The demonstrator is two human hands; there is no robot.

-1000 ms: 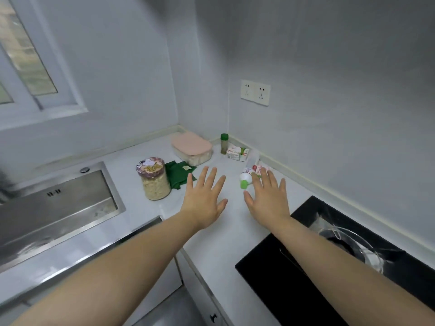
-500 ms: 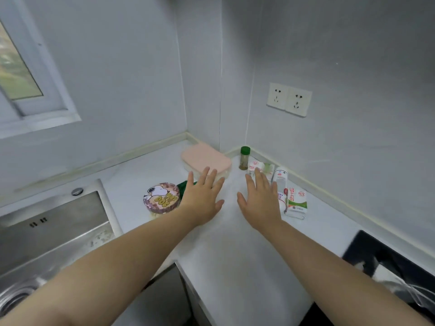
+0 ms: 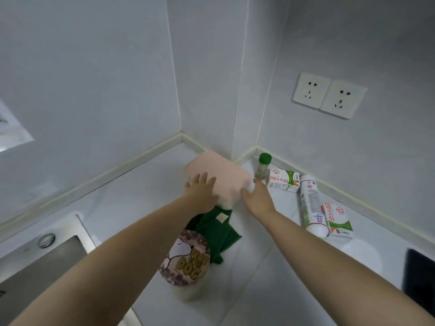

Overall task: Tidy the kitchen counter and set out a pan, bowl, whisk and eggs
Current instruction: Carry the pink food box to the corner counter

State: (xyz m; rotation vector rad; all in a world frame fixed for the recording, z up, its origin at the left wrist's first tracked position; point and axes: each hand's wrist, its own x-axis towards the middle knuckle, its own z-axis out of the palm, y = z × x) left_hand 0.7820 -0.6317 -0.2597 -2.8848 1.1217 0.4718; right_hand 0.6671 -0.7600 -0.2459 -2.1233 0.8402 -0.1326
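Both hands point(image 3: 202, 192) now reach the pink-lidded box point(image 3: 219, 176) (previously short).

Your left hand point(image 3: 202, 193) covers the near edge of the pink-lidded container point(image 3: 220, 176), hiding its clear body. Your left forearm hides part of the cartoon-lidded jar point(image 3: 186, 260). The sink point(image 3: 44, 262) and the black hob point(image 3: 420, 276) run off frame at lower left and right.
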